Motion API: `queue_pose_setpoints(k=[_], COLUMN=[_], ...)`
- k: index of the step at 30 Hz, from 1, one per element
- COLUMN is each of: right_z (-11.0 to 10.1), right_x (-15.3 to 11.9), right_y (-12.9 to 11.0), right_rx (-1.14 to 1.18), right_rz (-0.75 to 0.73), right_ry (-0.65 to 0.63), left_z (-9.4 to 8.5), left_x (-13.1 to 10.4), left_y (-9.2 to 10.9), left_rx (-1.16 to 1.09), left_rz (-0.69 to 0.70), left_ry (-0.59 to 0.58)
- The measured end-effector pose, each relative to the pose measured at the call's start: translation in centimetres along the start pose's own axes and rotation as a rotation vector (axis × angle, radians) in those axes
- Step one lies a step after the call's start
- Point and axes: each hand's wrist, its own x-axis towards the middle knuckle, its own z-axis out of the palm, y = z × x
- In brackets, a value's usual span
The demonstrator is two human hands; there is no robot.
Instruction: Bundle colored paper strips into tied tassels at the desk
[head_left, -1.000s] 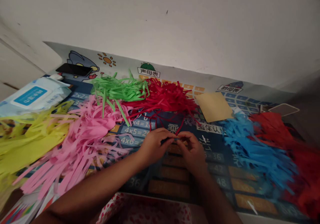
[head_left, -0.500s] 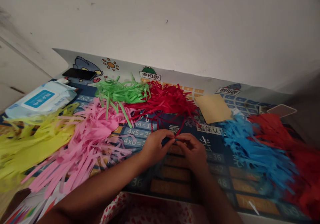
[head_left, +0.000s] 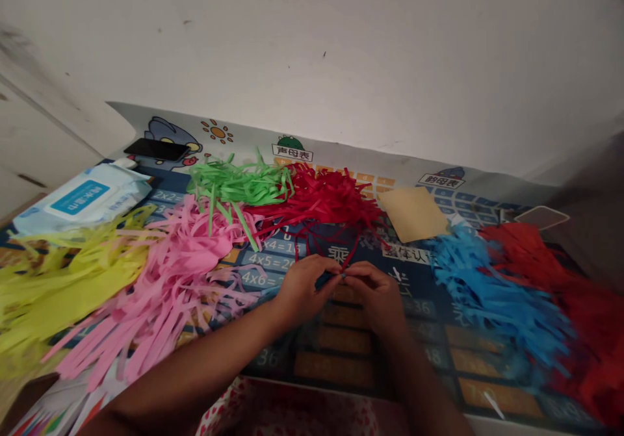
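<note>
My left hand (head_left: 307,288) and my right hand (head_left: 375,290) meet fingertip to fingertip over the mat's middle. Both pinch a small blue piece (head_left: 344,275), mostly hidden between the fingers. A thin red strip runs from the red fringed paper (head_left: 331,195) down to the fingertips. Left of that pile lies green fringed paper (head_left: 238,181). Pink fringed paper (head_left: 190,247) spreads beside my left forearm. Blue fringed paper (head_left: 492,293) rests to the right of my right hand.
Yellow fringed paper (head_left: 73,280) and a wipes pack (head_left: 85,195) are at the left, with a black phone (head_left: 156,149) behind. A tan square sheet (head_left: 413,213) lies right of centre. More red paper (head_left: 585,312) is at far right. A wall rises behind the printed mat (head_left: 336,364).
Both hands stay together at nearly the same spot, with slight shifts of the fingers. The camera view has shifted a little; the fringed papers lie as before.
</note>
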Motion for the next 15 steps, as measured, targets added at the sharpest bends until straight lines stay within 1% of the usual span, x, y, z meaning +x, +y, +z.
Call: queue_pose_setpoints(k=[3,5,8,12,14,15], right_z=[0.1,0.2,0.1,-0.3,-0.5,-0.5], right_x=[-0.1,-0.1,-0.1,-0.1,-0.4,-0.8], right_y=[-0.2,-0.3,-0.4,-0.5,-0.8,-1.0], right_rx=[-0.035,-0.023,0.020,0.023,0.036,0.019], right_rz=[0.000,0.039,0.120,0.167,0.163,0.136], right_ry=[0.038,0.049,0.030,-0.036,-0.070,-0.078], left_z=[-0.1,-0.2,-0.5,-1.4,-2.2,-2.6], left_x=[-0.1,-0.1,0.1,0.7,0.7,0.5], left_y=[-0.1,-0.2,-0.8,-1.3,-1.0,-0.7], left_rx=[-0.038,-0.055,-0.057,-0.133,-0.197,-0.217], left_rz=[-0.032,-0.032,0.023,0.117,0.118,0.108], left_ry=[-0.004,-0.025,-0.102,-0.225,-0.282,-0.298])
